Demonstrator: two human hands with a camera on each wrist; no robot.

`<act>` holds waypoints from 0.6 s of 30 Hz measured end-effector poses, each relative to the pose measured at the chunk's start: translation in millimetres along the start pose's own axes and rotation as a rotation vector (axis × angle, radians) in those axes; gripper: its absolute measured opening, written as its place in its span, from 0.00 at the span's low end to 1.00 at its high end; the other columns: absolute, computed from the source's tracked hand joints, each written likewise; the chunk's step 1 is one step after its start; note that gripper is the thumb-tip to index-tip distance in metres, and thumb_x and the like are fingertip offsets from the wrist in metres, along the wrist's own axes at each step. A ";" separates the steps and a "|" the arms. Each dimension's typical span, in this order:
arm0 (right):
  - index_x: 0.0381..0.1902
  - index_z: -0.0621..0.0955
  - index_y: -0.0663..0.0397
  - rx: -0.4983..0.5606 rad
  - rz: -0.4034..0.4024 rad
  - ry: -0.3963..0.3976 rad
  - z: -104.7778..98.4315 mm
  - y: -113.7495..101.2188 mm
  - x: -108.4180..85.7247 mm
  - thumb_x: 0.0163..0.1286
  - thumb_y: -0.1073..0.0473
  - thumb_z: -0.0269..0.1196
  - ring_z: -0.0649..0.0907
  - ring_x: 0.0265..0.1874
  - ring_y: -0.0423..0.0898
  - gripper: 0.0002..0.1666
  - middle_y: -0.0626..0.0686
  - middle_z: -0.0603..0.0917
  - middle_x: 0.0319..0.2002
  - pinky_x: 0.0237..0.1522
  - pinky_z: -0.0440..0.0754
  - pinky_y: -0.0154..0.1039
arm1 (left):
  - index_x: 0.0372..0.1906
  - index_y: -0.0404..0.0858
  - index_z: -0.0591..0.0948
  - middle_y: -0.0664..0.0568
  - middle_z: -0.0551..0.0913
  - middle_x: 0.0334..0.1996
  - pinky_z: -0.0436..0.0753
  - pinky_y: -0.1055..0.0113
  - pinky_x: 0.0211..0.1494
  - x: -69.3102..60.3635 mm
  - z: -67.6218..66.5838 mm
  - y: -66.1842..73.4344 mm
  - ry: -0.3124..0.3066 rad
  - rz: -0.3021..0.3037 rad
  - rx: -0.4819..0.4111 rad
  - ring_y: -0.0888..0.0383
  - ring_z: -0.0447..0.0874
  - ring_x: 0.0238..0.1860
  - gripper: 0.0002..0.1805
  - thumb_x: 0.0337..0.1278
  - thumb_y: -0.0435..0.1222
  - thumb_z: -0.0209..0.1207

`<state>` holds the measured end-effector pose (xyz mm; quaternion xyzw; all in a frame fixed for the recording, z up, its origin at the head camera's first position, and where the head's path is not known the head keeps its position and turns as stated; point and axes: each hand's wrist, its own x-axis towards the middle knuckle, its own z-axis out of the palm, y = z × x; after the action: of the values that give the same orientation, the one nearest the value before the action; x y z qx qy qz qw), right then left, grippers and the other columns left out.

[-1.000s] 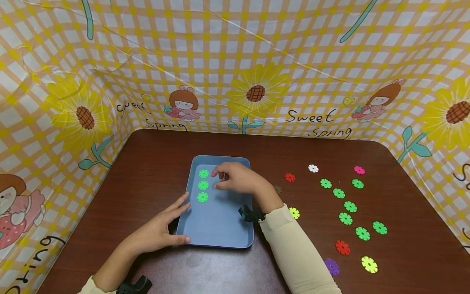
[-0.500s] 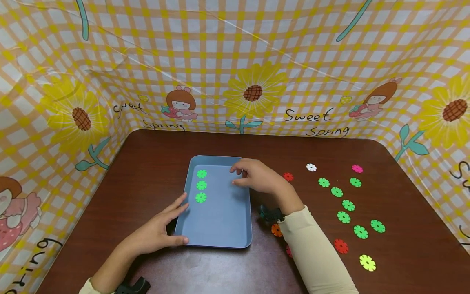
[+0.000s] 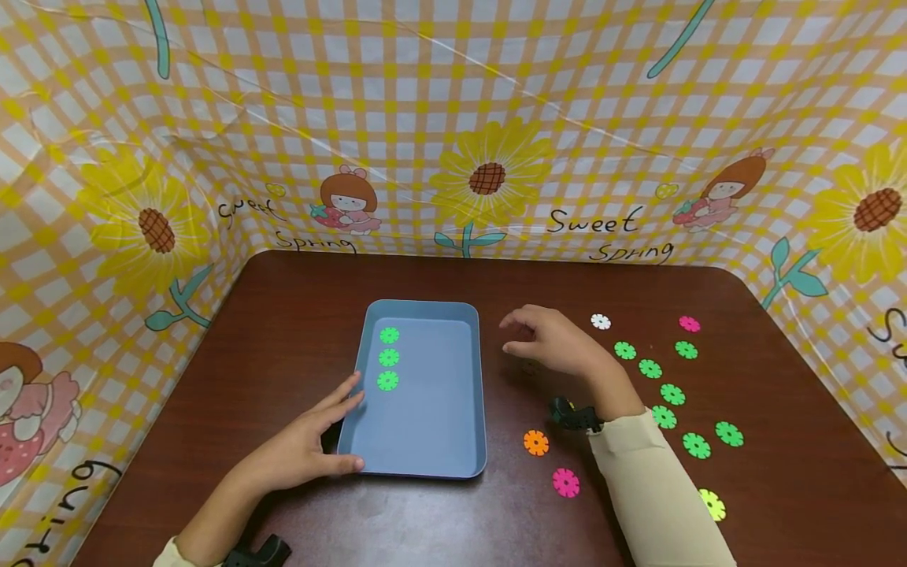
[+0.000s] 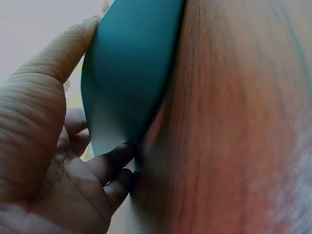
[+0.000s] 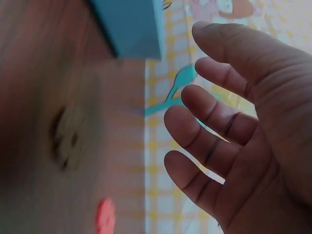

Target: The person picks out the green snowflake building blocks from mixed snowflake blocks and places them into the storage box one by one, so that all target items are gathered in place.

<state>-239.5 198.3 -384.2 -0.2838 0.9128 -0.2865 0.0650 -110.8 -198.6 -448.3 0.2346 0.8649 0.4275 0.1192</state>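
A blue tray [image 3: 435, 425] lies on the table with a column of three green notched discs [image 3: 389, 357] near its left side. My left hand [image 3: 298, 445] is spread at the tray's near left corner, fingertips on the left rim and thumb at the front edge. In the left wrist view, the thumb [image 4: 58, 51] and fingers touch the tray's outer wall [image 4: 131, 58]. Right of the tray, my right hand [image 3: 556, 340] hovers with loosely bent fingers and nothing in them. Below it lies a brown disc [image 5: 70, 139], with a red disc [image 5: 106, 217] nearby in the right wrist view.
Several green discs [image 3: 671, 394] are scattered at the right. Around them lie a white disc [image 3: 601, 321], a pink disc [image 3: 690, 324] and a yellow disc [image 3: 712, 505]. An orange disc [image 3: 536, 442] and another pink disc [image 3: 566, 483] lie nearer. A checked cloth [image 3: 425, 118] hangs around the table.
My right hand has moved right, from beside the green discs in the tray to outside its right rim. The orange and near pink discs have come into view. My left hand stays put.
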 end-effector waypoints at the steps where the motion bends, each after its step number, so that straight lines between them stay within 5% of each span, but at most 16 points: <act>1: 0.54 0.81 0.59 0.000 0.008 0.002 -0.9 4.6 -3.7 0.67 0.59 0.68 0.79 0.42 0.51 0.19 0.57 0.82 0.49 0.45 0.78 0.49 | 0.77 0.35 0.59 0.57 0.44 0.80 0.60 0.41 0.69 0.0 -0.1 0.0 -0.001 -0.001 0.002 0.52 0.44 0.77 0.54 0.49 0.51 0.73; 9: 0.53 0.81 0.60 -0.018 0.067 0.008 -12.9 43.9 -29.4 0.67 0.59 0.68 0.79 0.40 0.47 0.19 0.54 0.82 0.45 0.44 0.78 0.48 | 0.76 0.34 0.60 0.56 0.44 0.80 0.60 0.41 0.69 -0.2 -0.4 -0.1 0.002 -0.001 0.006 0.51 0.44 0.77 0.54 0.49 0.51 0.73; 18: 0.55 0.80 0.60 -0.063 0.173 0.027 -32.0 76.0 -55.3 0.68 0.56 0.68 0.77 0.51 0.57 0.21 0.59 0.82 0.50 0.54 0.74 0.60 | 0.76 0.34 0.60 0.55 0.44 0.80 0.59 0.41 0.69 0.0 -0.2 1.5 0.001 -0.001 0.006 0.51 0.44 0.77 0.54 0.49 0.50 0.74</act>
<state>-239.1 295.9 -402.7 -0.2019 0.9432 -0.2548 0.0684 -110.5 -197.9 -447.0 0.2345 0.8662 0.4250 0.1183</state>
